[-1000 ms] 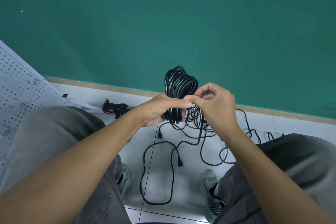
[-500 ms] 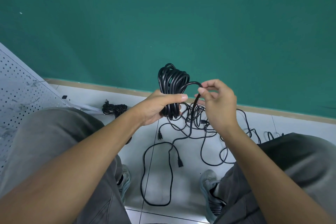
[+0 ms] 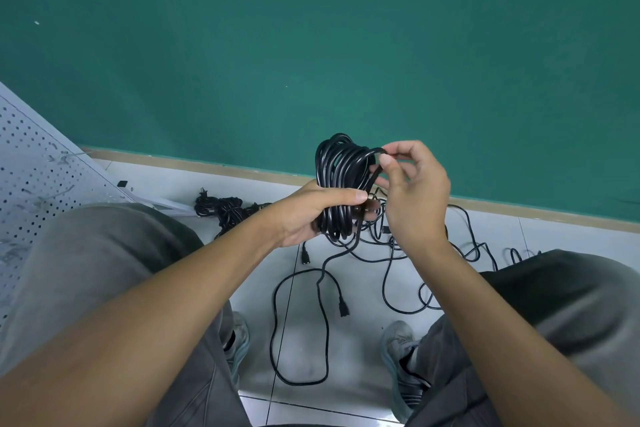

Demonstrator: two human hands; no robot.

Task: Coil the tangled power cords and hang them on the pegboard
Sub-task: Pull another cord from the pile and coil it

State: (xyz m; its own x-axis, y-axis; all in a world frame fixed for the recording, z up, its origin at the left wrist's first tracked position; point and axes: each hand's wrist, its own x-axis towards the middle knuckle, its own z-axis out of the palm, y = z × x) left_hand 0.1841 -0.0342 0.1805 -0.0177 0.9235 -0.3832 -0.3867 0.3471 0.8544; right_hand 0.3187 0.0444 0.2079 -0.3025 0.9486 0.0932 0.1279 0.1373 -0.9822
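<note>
Single view only, so no overlap with another camera. The head-worn wide-angle camera looks forward and steeply down from a seated or crouched person's eye level. Both bare forearms run in from the bottom corners, meeting just below frame centre, close to the lens. Grey-trousered knees fill the lower left and lower right edges; two grey sneakers [image 3: 403,354] sit on the white tiled floor [image 3: 349,388] directly below. The plain teal wall [image 3: 311,45] faces the camera across the upper half. The white perforated metal pegboard [image 3: 31,166] slants in at the left edge. Straight lines bow near the borders.
</note>
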